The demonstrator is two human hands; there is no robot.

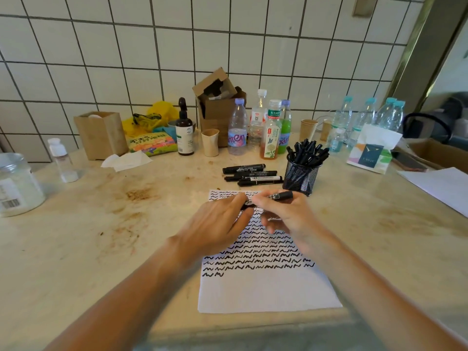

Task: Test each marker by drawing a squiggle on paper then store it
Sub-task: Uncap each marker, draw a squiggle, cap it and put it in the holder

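Both hands meet over the upper part of a white paper (266, 290) covered with rows of black squiggles. My right hand (281, 214) pinches a black marker (282, 195) that lies roughly level, its right end pointing toward the mesh holder. My left hand (217, 224) grips the marker's left end at the fingertips; whether that part is the cap is hidden. Several black markers (253, 174) lie side by side on the table beyond the paper. A black mesh pen holder (301, 177) packed with markers stands to their right.
Bottles (238, 127), a cardboard box (217, 102), paper cups (210, 143) and a dark spray bottle (184, 133) line the tiled wall. A tissue pack (369, 153) and another white sheet (440, 186) sit at right. A plastic jar (17, 183) stands at far left.
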